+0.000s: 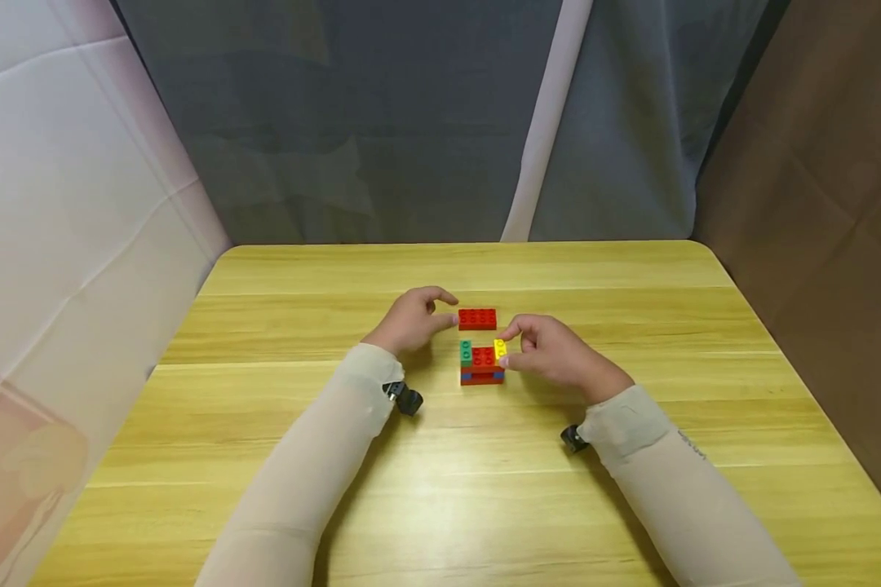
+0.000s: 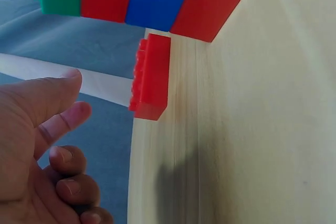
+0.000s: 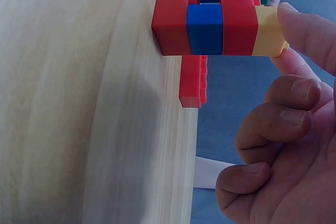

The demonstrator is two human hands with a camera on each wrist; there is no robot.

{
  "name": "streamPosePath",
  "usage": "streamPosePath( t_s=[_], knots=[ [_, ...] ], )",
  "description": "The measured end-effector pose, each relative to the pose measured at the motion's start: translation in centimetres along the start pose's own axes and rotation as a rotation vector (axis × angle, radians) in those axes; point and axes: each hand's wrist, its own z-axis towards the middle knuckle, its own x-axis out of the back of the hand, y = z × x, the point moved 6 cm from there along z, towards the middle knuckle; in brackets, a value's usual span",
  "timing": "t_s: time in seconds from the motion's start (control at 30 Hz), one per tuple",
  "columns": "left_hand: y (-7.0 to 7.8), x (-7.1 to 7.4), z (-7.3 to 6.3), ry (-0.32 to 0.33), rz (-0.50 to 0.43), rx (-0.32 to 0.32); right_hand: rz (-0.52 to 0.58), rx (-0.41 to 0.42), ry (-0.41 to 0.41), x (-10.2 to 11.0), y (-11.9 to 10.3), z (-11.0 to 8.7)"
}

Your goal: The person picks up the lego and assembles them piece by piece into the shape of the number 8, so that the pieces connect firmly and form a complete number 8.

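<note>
Dark grey curtain [image 1: 382, 122] hanging beyond the tabletop's far edge; white cloth [image 1: 66, 163] along the left edge, brown cloth [image 1: 815, 204] along the right. Wood-grain tabletop [image 1: 440, 505], far corners rounded. Two beige sleeves [image 1: 301, 473] reach in over the near edge. Left hand [image 1: 411, 319]: thumb and forefinger spread apart, other fingers loosely bent, thumb tip just beside the loose brick; contact, cannot tell. Right hand [image 1: 554, 350]: thumb and forefinger pinching the yellow brick, remaining fingers curled in. Brick stack [image 1: 482, 359] stands upright between the hands, about midway between the left and right edges: red base, two blue bricks [image 3: 205, 30] with a gap between them, a second red layer above. Small black cameras [image 1: 409, 401] at both wrists. Loose red brick [image 1: 477, 319] lies studs up, apart from the stack, on the side toward the far edge. Smallest: green brick [image 1: 466, 353] seated on top at the stack's left end, yellow brick [image 1: 500, 349] on top at the right end, red studs showing between.
</note>
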Motion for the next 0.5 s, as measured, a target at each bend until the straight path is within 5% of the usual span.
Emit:
streamPosePath(
  t_s=[0.5],
  knots=[
    [-0.1, -1.2, 2.1, -0.052, 0.084, 0.085, 0.0, -0.033, -0.002, 0.0, 0.1, -0.3]
  ],
)
